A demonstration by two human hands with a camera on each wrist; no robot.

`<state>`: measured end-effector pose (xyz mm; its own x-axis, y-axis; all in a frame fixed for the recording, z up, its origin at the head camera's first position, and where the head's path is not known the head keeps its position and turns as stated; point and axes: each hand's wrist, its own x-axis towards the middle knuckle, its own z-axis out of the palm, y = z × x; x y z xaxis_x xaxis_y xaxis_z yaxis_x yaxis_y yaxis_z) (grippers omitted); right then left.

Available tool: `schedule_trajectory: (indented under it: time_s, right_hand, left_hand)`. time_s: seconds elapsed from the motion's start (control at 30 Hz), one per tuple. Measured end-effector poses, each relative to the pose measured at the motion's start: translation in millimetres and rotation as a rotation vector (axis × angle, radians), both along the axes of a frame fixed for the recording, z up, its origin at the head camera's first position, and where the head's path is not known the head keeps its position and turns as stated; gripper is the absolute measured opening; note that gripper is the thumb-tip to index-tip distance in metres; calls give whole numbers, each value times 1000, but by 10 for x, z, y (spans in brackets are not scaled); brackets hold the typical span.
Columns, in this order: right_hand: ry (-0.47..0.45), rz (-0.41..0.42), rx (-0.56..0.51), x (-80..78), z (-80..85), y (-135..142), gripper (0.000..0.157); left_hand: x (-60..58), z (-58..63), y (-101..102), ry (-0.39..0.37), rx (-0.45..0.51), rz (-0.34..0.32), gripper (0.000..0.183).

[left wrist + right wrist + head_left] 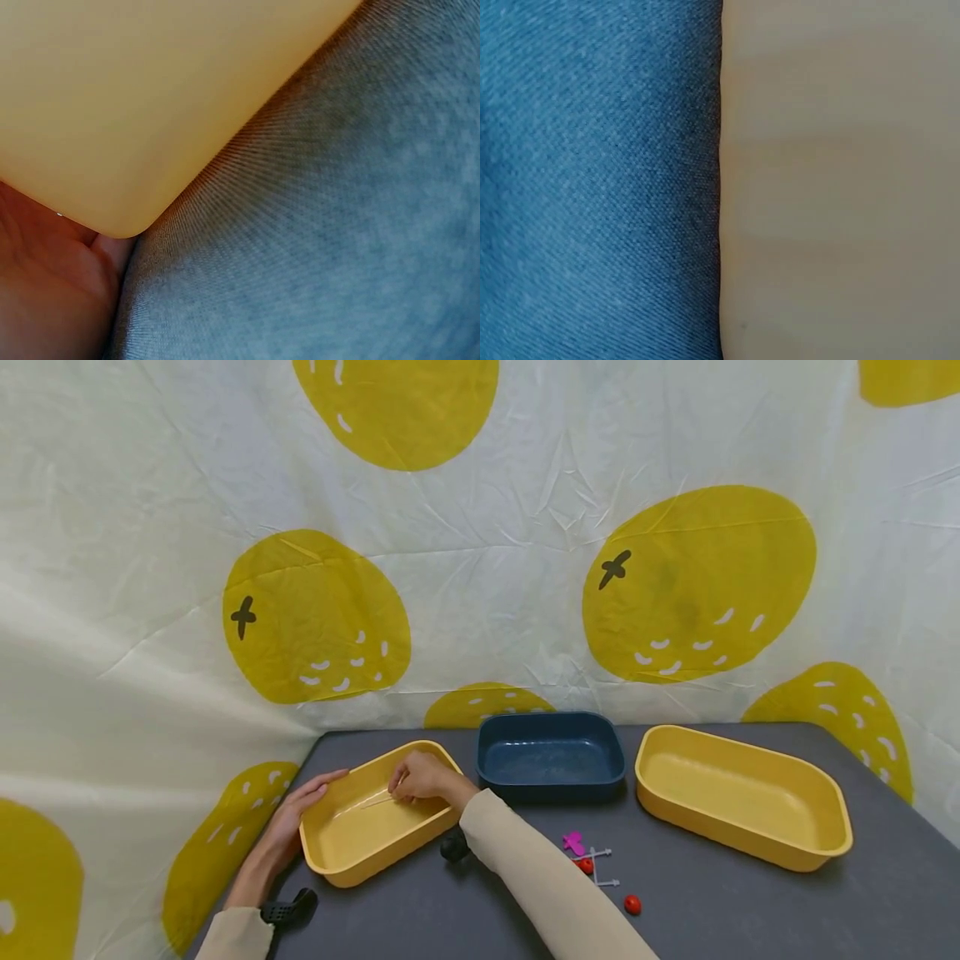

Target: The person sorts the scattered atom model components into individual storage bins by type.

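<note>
My left hand (288, 814) lies along the left end of a yellow tray (375, 847), its fingers fairly straight against the rim. In the left wrist view the palm (52, 277) is close against the rounded corner of the tray wall (135, 150). My right hand (420, 779) reaches over the tray's right side, fingers bent down toward the inner floor. A thin pale streak shows beside those fingertips; whether it is an object or a reflection is unclear. Anything between the fingers is hidden. The right wrist view shows only the tray's outer wall (840, 187) and blue-grey cloth.
A dark blue tray (551, 789) stands at the back middle, with a second yellow tray (742, 839) to its right. Right of my right forearm lie a pink piece (573, 843), a grey branched piece (604, 883) and red round pieces, one being a red ball (632, 905).
</note>
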<state>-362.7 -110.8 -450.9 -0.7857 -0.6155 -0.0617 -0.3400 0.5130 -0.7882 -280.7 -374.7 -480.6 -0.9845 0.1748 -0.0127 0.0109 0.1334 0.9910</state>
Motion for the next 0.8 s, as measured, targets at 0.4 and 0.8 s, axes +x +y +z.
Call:
schedule_trajectory:
  time_s: [0.4, 0.8]
  right_hand:
    - [-114, 30, -143, 3, 130, 80, 8]
    - [28, 154, -91, 199, 485, 397, 15]
  left_hand:
    - [5, -5, -31, 8, 12, -24, 54]
    - [14, -2, -14, -29, -3, 3, 56]
